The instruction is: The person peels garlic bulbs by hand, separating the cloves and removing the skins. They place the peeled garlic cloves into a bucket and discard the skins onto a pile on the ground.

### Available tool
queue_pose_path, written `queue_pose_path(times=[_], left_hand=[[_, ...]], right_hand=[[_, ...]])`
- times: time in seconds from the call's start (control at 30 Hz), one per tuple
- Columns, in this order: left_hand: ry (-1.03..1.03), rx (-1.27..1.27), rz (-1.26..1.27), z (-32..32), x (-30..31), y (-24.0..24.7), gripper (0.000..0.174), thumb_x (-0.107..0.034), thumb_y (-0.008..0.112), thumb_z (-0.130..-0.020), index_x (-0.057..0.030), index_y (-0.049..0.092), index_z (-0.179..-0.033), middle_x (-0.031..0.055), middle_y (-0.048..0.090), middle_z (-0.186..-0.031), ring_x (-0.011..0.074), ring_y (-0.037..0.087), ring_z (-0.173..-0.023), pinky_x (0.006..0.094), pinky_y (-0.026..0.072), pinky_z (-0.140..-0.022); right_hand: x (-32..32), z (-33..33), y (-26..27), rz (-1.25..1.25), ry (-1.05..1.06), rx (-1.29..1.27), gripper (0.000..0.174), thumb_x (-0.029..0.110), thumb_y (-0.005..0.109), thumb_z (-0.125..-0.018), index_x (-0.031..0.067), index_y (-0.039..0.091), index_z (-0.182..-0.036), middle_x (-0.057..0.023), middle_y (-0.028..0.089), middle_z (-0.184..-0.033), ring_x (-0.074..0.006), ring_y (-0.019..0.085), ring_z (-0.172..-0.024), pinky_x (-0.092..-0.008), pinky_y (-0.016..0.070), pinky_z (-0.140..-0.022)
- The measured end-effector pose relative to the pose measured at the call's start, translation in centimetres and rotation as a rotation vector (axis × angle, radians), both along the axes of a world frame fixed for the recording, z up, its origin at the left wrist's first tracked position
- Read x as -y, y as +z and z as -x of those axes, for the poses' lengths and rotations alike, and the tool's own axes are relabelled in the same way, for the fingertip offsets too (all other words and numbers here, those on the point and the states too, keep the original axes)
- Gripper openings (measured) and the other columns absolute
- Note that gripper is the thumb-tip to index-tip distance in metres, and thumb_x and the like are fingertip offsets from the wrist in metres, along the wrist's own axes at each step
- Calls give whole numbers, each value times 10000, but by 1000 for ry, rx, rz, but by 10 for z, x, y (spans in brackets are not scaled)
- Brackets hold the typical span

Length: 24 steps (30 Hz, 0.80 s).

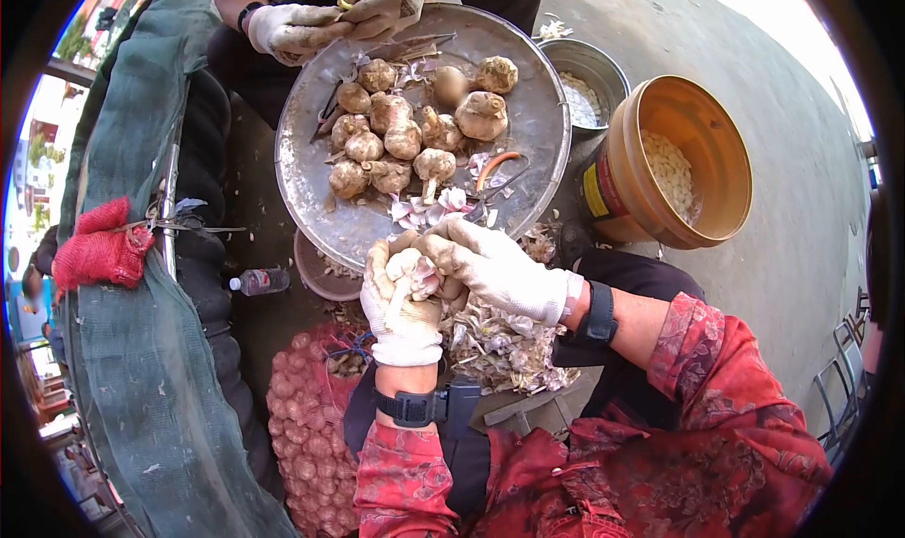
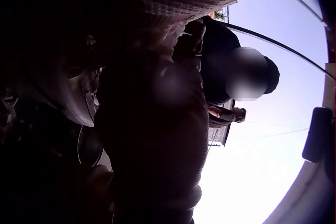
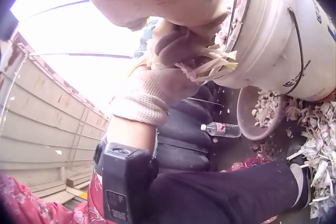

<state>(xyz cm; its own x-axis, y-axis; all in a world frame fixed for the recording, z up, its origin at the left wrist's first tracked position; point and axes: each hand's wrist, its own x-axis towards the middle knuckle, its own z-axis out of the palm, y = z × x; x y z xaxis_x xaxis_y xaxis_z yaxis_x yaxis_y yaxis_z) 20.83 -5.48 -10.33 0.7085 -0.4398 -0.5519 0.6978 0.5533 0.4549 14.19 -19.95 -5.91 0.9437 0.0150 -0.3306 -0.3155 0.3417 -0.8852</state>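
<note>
Close to the near rim of a round metal tray (image 1: pixel 300 184), my gloved left hand (image 1: pixel 401 314) cradles a partly peeled garlic bulb (image 1: pixel 412 272), its pale stem pointing down toward the wrist. My gloved right hand (image 1: pixel 498 266) grips the bulb's right side with curled fingers, partly hiding it. In the right wrist view, dry stem strands and papery skin (image 3: pixel 212 66) stick out beside the fingers. Several earthy garlic bulbs (image 1: pixel 482 115) lie on the tray beyond my hands, with purple skins (image 1: pixel 452 199) and an orange-handled tool (image 1: pixel 497 167) nearby. The left wrist view is mostly dark.
Across the tray, another person's gloved hands (image 1: pixel 300 31) work on a small piece. A white bucket (image 3: pixel 268 35) stands under the tray. To the right are an orange bucket (image 1: pixel 622 170) and metal pot (image 1: pixel 611 76) with cloves; below, peelings (image 1: pixel 509 345) and a red net sack (image 1: pixel 306 434).
</note>
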Motion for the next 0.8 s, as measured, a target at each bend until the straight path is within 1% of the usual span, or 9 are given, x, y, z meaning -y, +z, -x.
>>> queue_pose_path(times=[0.1,0.17,0.3,0.37,0.4,0.5,0.63,0.73,0.8], left_hand=[[143,1,-209,4,13,14,408,-341,419,-942,17,604,-1000,163,658,-821,302,638,-679,377,538,-581],[52,-89,5,-3,5,-1,418,-348,435,-937,29,602,-1011,155,648,-794,297,634,-659,383,533,-562],[4,39,-180,1,2,-6,411,-328,437,-951,44,598,-1013,152,644,-791,287,637,-671,377,534,-559],[-70,8,400,-1,-7,-12,386,-293,432,-969,53,597,-1015,150,642,-789,262,638,-644,319,505,-484],[-42,19,218,1,-1,-4,362,-270,434,-980,52,598,-1004,139,634,-768,219,603,-566,242,437,-405],[19,23,-132,5,13,19,341,-295,504,-961,36,564,-1015,34,509,-663,142,484,-521,231,398,-422],[18,65,-217,7,13,28,355,-319,528,-948,29,583,-995,75,591,-718,164,558,-558,249,435,-427],[-30,128,-49,8,10,25,358,-324,528,-942,26,595,-976,118,638,-812,180,620,-642,266,497,-485],[42,198,-238,10,19,27,348,-307,521,-941,31,592,-982,117,631,-827,183,628,-678,277,532,-557]], right_hand=[[-3,0,-7,248,-17,194,354,220,564,-941,24,514,-1231,3,574,-815,-51,502,-644,-213,424,-551],[0,2,3,16,24,3,324,233,561,-948,23,525,-1192,-3,576,-823,-55,511,-644,-218,425,-545],[4,3,6,-109,12,-52,277,247,521,-968,22,539,-1128,-2,570,-793,-58,519,-628,-221,429,-531],[5,2,5,51,-70,-52,269,274,478,-986,26,555,-1057,-1,560,-748,-62,517,-595,-224,429,-511],[6,3,10,-6,-89,-92,236,254,464,-994,48,564,-1050,26,571,-727,-34,497,-536,-185,392,-452],[14,2,13,14,-46,-189,264,281,463,-987,48,564,-1057,13,591,-752,-49,536,-550,-186,404,-448],[18,2,8,37,-6,-141,284,299,461,-976,45,545,-1072,-8,603,-805,-58,566,-583,-189,413,-439],[11,3,11,141,8,-67,309,298,543,-944,23,541,-1086,-42,626,-839,-69,589,-695,-224,472,-568],[13,4,26,401,71,10,414,325,627,-899,-7,538,-1130,-112,668,-943,-108,611,-860,-284,510,-724]])
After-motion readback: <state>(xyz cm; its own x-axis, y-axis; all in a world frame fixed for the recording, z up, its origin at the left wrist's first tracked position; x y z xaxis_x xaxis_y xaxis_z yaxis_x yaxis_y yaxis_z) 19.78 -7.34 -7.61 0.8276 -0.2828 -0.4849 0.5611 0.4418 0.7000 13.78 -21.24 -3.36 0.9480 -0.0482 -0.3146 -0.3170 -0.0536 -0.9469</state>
